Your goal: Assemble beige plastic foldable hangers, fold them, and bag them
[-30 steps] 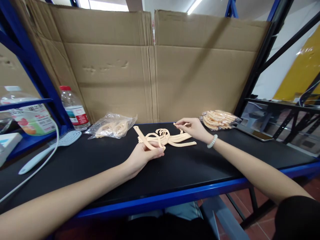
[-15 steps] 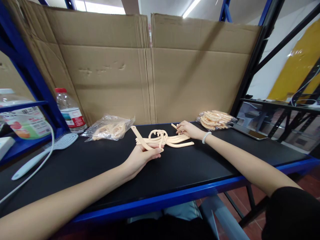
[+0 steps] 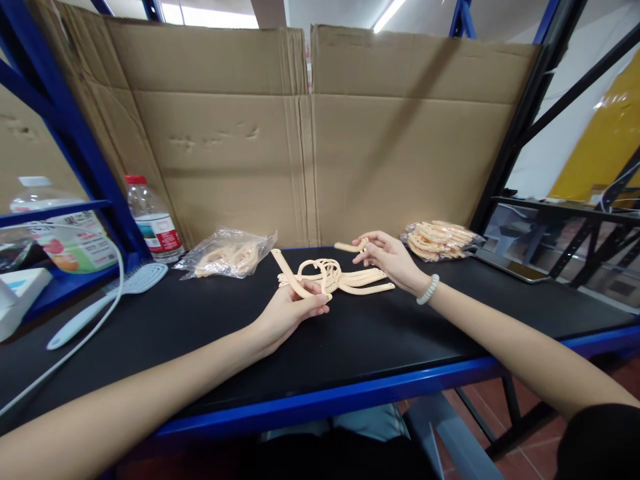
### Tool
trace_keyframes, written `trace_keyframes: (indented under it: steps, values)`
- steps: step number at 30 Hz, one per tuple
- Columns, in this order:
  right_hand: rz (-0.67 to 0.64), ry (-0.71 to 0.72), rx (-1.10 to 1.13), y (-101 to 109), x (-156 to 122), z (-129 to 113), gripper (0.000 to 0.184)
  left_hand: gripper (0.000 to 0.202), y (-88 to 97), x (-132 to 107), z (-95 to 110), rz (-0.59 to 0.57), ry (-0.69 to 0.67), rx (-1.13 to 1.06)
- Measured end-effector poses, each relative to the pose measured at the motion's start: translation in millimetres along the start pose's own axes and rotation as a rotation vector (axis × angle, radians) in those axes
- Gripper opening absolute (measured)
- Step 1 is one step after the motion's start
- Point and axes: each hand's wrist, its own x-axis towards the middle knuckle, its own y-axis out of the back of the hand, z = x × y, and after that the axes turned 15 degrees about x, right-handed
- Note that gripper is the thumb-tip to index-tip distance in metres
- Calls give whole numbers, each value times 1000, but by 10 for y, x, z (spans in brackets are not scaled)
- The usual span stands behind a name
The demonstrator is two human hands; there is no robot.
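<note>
My left hand (image 3: 290, 312) is closed around a long beige plastic hanger arm (image 3: 289, 272) with a hole in its upper end, tilted up to the left. A curved hook part (image 3: 324, 275) rises just behind the fingers; whether it belongs to the same piece I cannot tell. My right hand (image 3: 393, 259) pinches a smaller, bent beige plastic piece (image 3: 349, 247) above the table. Between and behind both hands lies a pile of beige hanger parts (image 3: 367, 288), some straight arms and some curled hooks, partly hidden by my left hand.
At the back stand two clear plastic bags of beige parts, a left bag (image 3: 227, 257) and a right bag (image 3: 440, 239), before a cardboard wall (image 3: 225, 153). A phone (image 3: 513, 267) lies right. On the left are a hairbrush (image 3: 145, 277), a white cable (image 3: 121, 267) and a bottle (image 3: 155, 227).
My right hand has lifted from the pile, bringing up a bent beige piece. My left hand keeps its hold on the hanger arm. The view has shifted slightly left.
</note>
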Motion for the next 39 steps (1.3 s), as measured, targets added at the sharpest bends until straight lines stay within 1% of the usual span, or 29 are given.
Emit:
trace_keyframes:
  steps: [2, 4, 6, 9, 10, 12, 14, 16, 17, 18, 21, 24, 28, 35, 39]
  values:
    - [-15, -93, 183, -145, -129, -53, 23, 19, -1, -2, 10, -3, 2, -9]
    - [-45, -177, 288, -250, -221, -66, 23, 19, -4, -5, 22, 2, 8, -14]
    - [-45, -215, 313, -319, -273, -45, 22, 20, -7, -9, 31, -2, 12, -9]
    - [16, -230, 283, -372, -311, 12, 20, 20, -11, -13, 32, -8, 9, -7]
    - [36, -229, 268, -381, -320, 29, 22, 20, -12, -14, 31, -5, 7, -10]
    - [67, -226, 246, -391, -338, 51, 34, 21, -12, -17, 29, 3, 6, -13]
    - [82, -233, 251, -392, -352, 61, 51, 21, -10, -21, 30, 10, 8, -6]
    - [63, -266, 303, -391, -358, 70, 64, 22, -7, -23, 30, 10, 5, 7]
    - [45, -288, 332, -390, -358, 76, 66, 22, -5, -23, 30, 7, -1, 14]
    - [23, -310, 355, -392, -358, 84, 63, 22, -3, -23, 29, 4, -12, 22]
    - [-36, -358, 362, -404, -358, 114, 42, 21, 1, -18, 22, -4, -48, 46]
    - [-77, -323, 317, -421, -365, 141, 28, 21, 2, -14, 20, 0, -43, 43]
    - [-107, -323, 296, -442, -381, 148, 25, 22, 4, -14, 29, -6, -7, -2]
    - [-174, -263, 192, -500, -403, 107, 28, 17, 29, -19, 34, -83, -51, 30]
    - [-216, -207, 156, -498, -400, 110, 33, 17, 39, -12, 16, -97, -66, 52]
